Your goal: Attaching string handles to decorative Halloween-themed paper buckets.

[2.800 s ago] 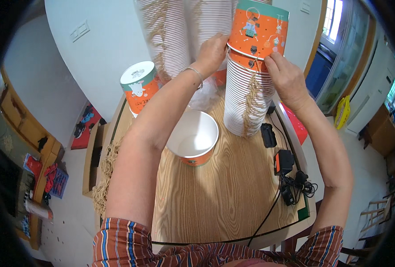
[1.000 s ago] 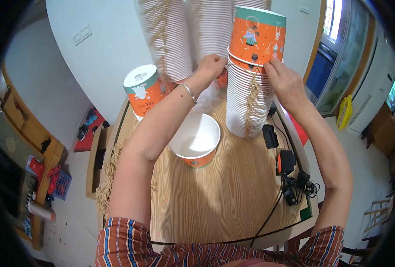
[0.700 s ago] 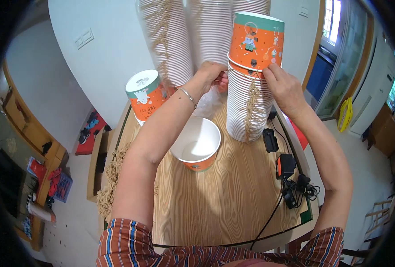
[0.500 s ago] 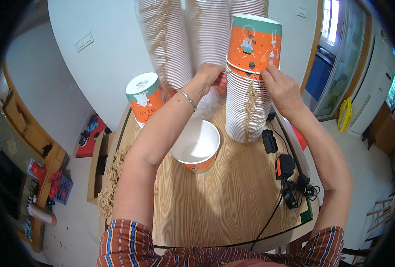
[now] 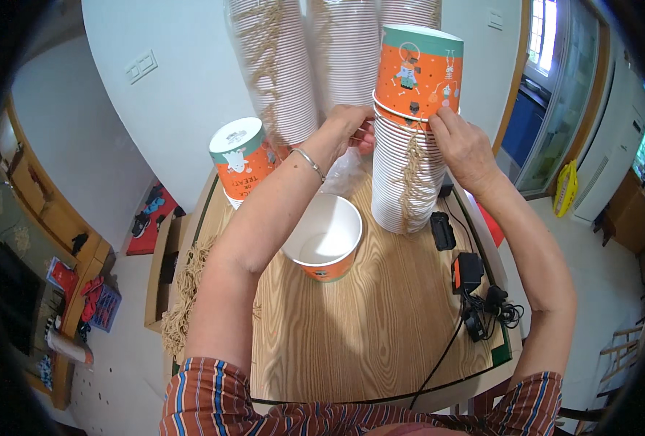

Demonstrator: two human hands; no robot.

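A tall stack of upside-down white-rimmed paper buckets [image 5: 393, 174] stands at the table's right, with tan twine [image 5: 412, 171] hanging down its front. Its top bucket [image 5: 418, 73] is orange and green with cartoon figures. Both hands are at that bucket's lower rim. My left hand [image 5: 353, 125], a bangle at its wrist, has its fingers curled against the left side; the fingertips are partly hidden. My right hand [image 5: 464, 145] pinches the rim at the front right, close to the twine. An upright open bucket [image 5: 324, 232] stands nearer me, and an inverted bucket [image 5: 236, 160] is left of my left forearm.
Wrapped bucket stacks [image 5: 282, 73] lean by the wall behind. A bundle of twine [image 5: 186, 298] hangs at the table's left edge beside a cardboard box [image 5: 164, 269]. On the right lie a black-and-orange adapter [image 5: 468, 272], tangled cables [image 5: 482, 312] and a black case [image 5: 442, 231].
The whole view has shifted slightly. Both hands stay at the top bucket's rim, with only a small shift of the left fingers.
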